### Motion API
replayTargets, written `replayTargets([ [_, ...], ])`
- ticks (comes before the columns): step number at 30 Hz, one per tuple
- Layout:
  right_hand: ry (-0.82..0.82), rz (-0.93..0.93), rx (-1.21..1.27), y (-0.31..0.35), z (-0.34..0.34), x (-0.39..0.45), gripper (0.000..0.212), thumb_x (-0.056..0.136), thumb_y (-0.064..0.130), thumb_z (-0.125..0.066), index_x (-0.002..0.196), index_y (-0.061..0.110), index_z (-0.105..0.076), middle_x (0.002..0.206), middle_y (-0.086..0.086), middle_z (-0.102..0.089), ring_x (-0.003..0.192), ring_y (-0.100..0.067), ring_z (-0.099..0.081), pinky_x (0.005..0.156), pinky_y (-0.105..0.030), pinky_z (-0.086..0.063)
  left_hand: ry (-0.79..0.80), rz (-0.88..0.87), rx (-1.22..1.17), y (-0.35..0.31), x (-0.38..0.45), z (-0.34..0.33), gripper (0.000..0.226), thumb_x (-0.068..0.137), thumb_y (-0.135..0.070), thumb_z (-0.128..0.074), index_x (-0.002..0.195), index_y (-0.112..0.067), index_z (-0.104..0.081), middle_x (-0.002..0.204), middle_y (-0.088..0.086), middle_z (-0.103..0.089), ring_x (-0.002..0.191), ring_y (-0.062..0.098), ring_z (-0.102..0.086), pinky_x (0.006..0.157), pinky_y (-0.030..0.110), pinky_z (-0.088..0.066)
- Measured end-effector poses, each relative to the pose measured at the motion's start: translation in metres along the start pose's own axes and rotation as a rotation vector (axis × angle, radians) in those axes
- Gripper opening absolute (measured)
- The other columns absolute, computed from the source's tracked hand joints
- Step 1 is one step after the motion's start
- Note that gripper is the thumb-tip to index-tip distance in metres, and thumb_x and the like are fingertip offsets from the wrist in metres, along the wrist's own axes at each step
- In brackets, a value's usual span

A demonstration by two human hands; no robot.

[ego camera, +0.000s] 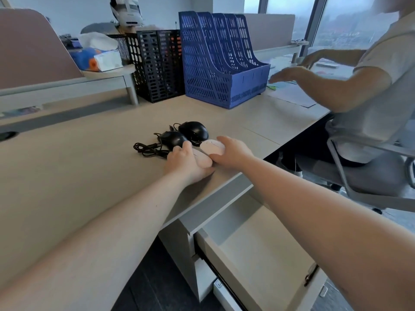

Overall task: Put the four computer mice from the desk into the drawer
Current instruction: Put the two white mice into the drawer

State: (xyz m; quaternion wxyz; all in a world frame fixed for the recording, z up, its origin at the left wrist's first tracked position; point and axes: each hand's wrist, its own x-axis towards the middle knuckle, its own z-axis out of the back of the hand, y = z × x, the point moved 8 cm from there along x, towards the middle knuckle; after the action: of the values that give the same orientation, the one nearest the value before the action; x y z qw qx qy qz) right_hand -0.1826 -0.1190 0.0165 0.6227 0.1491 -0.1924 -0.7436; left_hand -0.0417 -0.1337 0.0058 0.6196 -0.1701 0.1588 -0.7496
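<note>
Four mice lie together near the desk's front edge. Two are black wired mice: one on the left with its coiled cable, one behind it. Two are pale pink mice. My left hand wraps around the nearer pink mouse. My right hand closes over the other pink mouse. Both pink mice still rest on the desk. Below the desk edge the drawer stands pulled out, with nothing visible inside it.
A blue file rack and a black mesh organiser stand at the back of the desk. Another person sits on a chair to the right, arms over papers. A tissue box sits on a raised shelf at the left.
</note>
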Motion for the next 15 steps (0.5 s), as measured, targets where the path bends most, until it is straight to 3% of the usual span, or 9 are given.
replayTargets([
  [4, 0.008, -0.033, -0.039, -0.010, 0.014, -0.014, 0.077, 0.082, 0.041, -0.064, 0.147, 0.015, -0.033, 0.146, -0.007, -0.047, 0.132, -0.028, -0.045, 0.102, -0.037, -0.043, 0.040, -0.009, 0.023, -0.014, -0.016, 0.006, 0.102, 0.062, -0.057, -0.078, 0.141, -0.020, -0.027, 0.138, 0.013, -0.037, 0.129, 0.032, -0.034, 0.100, 0.038, -0.038],
  [15, -0.002, -0.100, 0.004, -0.060, 0.060, -0.093, 0.064, 0.082, 0.036, -0.065, 0.140, 0.017, -0.044, 0.135, -0.009, -0.055, 0.121, -0.027, -0.054, 0.095, -0.033, -0.046, 0.064, -0.090, -0.027, -0.077, -0.083, 0.010, 0.073, 0.077, -0.035, -0.060, 0.143, -0.021, -0.030, 0.142, 0.013, -0.031, 0.137, 0.029, -0.023, 0.108, 0.039, -0.031],
])
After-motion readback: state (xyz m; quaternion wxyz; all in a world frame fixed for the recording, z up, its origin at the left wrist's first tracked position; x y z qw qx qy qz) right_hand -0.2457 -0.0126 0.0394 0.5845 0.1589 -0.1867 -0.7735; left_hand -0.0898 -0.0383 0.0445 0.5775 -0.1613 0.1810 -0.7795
